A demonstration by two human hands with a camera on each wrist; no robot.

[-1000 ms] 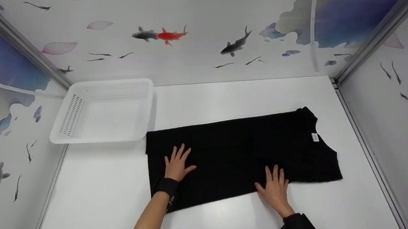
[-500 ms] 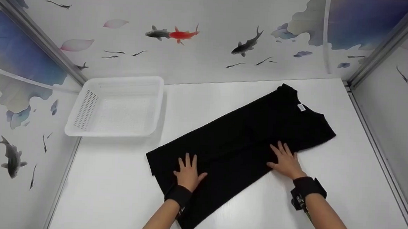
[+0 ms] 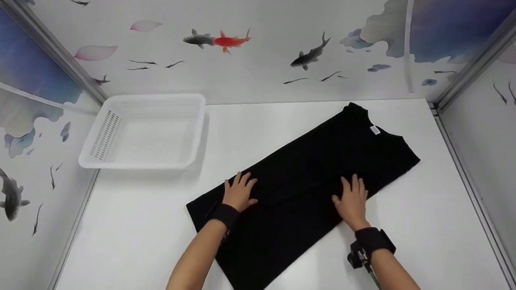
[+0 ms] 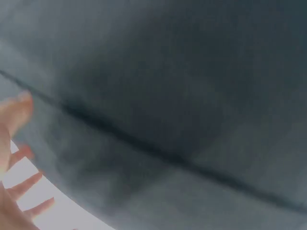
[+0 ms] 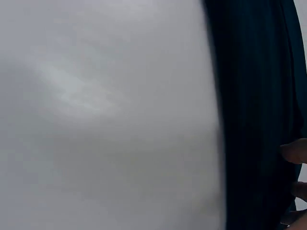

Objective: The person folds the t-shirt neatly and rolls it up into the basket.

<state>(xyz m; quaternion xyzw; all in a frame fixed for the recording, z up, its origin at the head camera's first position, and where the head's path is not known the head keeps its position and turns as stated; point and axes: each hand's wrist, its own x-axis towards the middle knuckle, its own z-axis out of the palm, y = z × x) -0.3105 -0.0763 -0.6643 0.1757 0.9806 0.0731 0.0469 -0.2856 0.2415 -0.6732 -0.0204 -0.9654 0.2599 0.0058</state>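
Note:
A black shirt (image 3: 290, 208), doubled over lengthwise, lies slantwise on the white table with its neck and white label (image 3: 375, 130) at the upper right. My left hand (image 3: 239, 192) rests flat on the cloth near its upper long edge, fingers spread. On the lower long edge, below the sleeve, my right hand (image 3: 353, 201) lies with fingers straight. The left wrist view shows dark cloth (image 4: 168, 86) crossed by a seam or fold line, with the left thumb (image 4: 17, 112) at the side. In the right wrist view, fingertips (image 5: 295, 151) touch the dark cloth.
A white perforated plastic basket (image 3: 137, 165) stands at the back left of the table (image 3: 146, 245), apart from the shirt. Printed wall panels (image 3: 261, 83) with fish enclose the back and sides.
The shirt has turned so its neck end points farther up and away and its hem end comes nearer. Lately my left hand has slid up across the cloth toward the upper edge.

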